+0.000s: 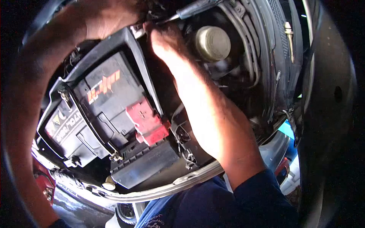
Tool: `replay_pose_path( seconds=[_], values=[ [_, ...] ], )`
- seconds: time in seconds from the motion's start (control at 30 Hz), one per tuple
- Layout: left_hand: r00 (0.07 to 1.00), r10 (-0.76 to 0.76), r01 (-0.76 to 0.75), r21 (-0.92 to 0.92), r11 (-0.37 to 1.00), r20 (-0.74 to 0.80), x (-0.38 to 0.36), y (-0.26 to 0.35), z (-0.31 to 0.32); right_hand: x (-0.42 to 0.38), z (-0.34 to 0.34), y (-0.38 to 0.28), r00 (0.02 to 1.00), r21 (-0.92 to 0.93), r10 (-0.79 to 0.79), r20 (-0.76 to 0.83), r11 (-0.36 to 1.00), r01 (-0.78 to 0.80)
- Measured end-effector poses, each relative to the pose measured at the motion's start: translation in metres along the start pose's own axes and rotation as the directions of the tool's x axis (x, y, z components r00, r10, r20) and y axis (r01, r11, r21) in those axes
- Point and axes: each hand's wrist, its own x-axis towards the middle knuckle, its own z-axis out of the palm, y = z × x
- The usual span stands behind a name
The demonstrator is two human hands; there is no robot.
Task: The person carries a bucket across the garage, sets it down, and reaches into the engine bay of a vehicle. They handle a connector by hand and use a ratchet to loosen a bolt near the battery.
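Observation:
Both bare hands reach deep into a car's engine bay and come close together at the top of the view. My left hand comes in from the left, its fingers lost in shadow. My right hand is closed, its thumb right at a small shiny metal piece; what it grips is hidden. Just above the right hand lies a grey-blue rod with a bright metal end. Below the hands sits a dark car battery with a red terminal cover and a black frame along its edge.
A round, pale metallic cap stands right of my right hand. Curved pipes run along the right side. A black strap crosses the battery. The car's front edge lies between my body and the engine bay.

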Motion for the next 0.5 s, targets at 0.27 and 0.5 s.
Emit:
replay_pose_path(
  seconds=[0.27, 0.5],
  values=[
    [0.944, -0.063, -0.016, -0.238, 0.971, -0.324, -0.029, -0.01, -0.005, 0.011, 0.015, 0.019, 0.998, 0.27, -0.002, -0.062, 0.963, 0.018],
    [0.668, -0.672, 0.424, -0.579, 0.697, -0.32, -0.059, 0.006, 0.055, 0.001, -0.002, -0.009, 0.976, 0.196, 0.204, 0.079, 0.957, -0.216]
  ],
)
